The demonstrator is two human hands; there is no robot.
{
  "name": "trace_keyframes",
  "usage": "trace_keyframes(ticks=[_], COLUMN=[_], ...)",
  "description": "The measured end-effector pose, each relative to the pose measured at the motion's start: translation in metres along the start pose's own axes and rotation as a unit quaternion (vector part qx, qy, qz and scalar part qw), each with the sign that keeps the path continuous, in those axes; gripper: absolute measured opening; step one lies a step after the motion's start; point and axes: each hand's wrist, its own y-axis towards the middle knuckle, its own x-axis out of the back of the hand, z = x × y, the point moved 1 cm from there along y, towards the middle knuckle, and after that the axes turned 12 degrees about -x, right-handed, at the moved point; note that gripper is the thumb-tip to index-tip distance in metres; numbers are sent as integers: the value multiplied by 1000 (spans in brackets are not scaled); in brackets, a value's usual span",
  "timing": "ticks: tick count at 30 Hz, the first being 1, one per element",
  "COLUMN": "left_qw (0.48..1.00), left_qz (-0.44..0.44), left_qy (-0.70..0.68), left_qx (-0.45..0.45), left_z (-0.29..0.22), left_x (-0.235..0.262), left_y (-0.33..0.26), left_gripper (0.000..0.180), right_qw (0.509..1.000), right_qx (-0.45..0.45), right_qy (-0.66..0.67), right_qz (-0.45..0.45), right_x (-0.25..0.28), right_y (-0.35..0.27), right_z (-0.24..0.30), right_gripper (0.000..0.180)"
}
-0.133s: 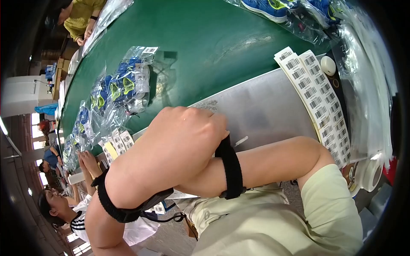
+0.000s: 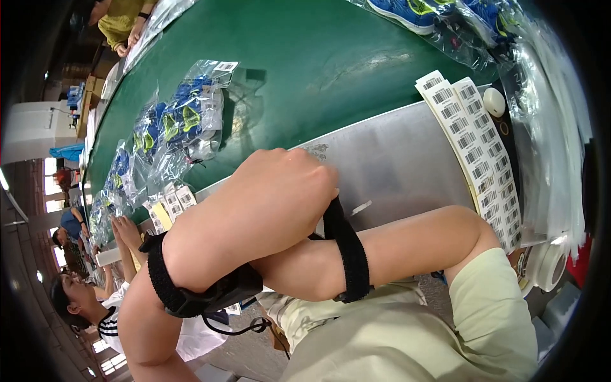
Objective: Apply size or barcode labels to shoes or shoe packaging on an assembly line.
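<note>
My left hand [image 2: 280, 191] is closed in a fist over my right wrist. Its fingertips are out of sight, but the end of a black strap [image 2: 332, 213] runs up into them. That strap wraps around my right forearm near the wrist. My right hand [image 2: 296, 275] passes beneath my left wrist, its fingers hidden. On my left wrist sits another black band [image 2: 163, 280] with a dark boxy device [image 2: 226, 294] and a cable [image 2: 232, 332].
Bagged blue shoes [image 2: 191, 114] lie on the green table [image 2: 293, 57]. A metal plate [image 2: 407, 153] edges it, with barcode label sheets [image 2: 474, 153], a white round case [image 2: 494, 102] and clear plastic bags [image 2: 547, 140] on the right. Co-workers [image 2: 83, 299] are at the left.
My left hand has shifted slightly up, and the strap end slants more as it is drawn with it. The surroundings have moved a little in view.
</note>
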Motion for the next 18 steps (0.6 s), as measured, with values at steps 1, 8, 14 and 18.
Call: trace_keyframes(ticks=[1,8,14,18], left_qw=[999,993,995,980], left_qz=[26,58,-62,-116], left_qy=[28,88,-74,-155], left_qx=[-3,51,36,31], left_z=[1,22,3,2], left_x=[-2,-14,-8,-7], left_y=[3,5,-3,-11], left_gripper=[16,21,21,15], right_qw=[984,979,916,938], right_qx=[5,-136,-71,-34], right_qy=[99,-148,-394,-341], right_qz=[-145,-33,15,-48], right_x=[-20,-54,-24,-29], right_y=[0,15,4,-2], right_z=[-11,-12,10,11], right_gripper=[21,30,31,25])
